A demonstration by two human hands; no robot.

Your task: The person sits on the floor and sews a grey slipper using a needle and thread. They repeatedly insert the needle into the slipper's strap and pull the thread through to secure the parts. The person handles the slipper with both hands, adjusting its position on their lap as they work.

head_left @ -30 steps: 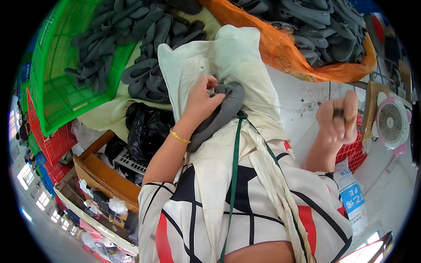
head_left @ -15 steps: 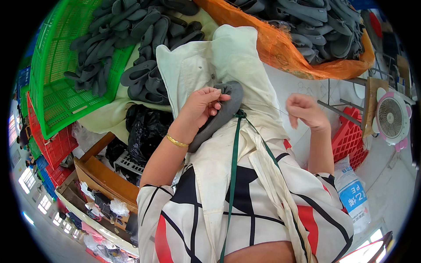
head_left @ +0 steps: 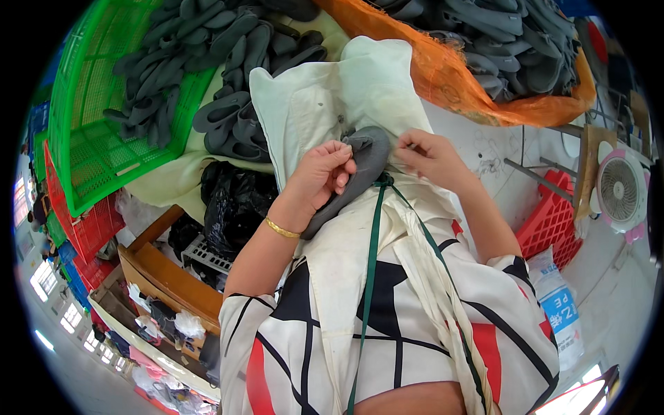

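Observation:
A dark grey slip-on shoe (head_left: pixel 372 158) lies across the pale apron (head_left: pixel 380 90) over my lap, tilted with its opening partly under my fingers. My left hand (head_left: pixel 319 171) is closed on the shoe's upper edge, thumb and forefinger pinched together there. Just to the right of the shoe, my right hand (head_left: pixel 430 158) has its fingertips drawn together in a pinch. Whatever it holds is too fine to make out. A dark green apron tie (head_left: pixel 373 249) runs down from a knot below the shoe.
Several grey shoes fill a tipped green crate (head_left: pixel 86 131) at upper left; more grey shoes (head_left: pixel 232 124) lie beside my lap. An orange sack (head_left: pixel 477 97) of shoes stands at upper right. Near it are a fan (head_left: pixel 621 190) and a red crate (head_left: pixel 553 221). Black plastic bags (head_left: pixel 235 207) sit left.
My right hand has come in leftward from out at the right to beside the shoe. Earlier, a thin thread-like line showed near it. My left hand keeps its grip on the shoe.

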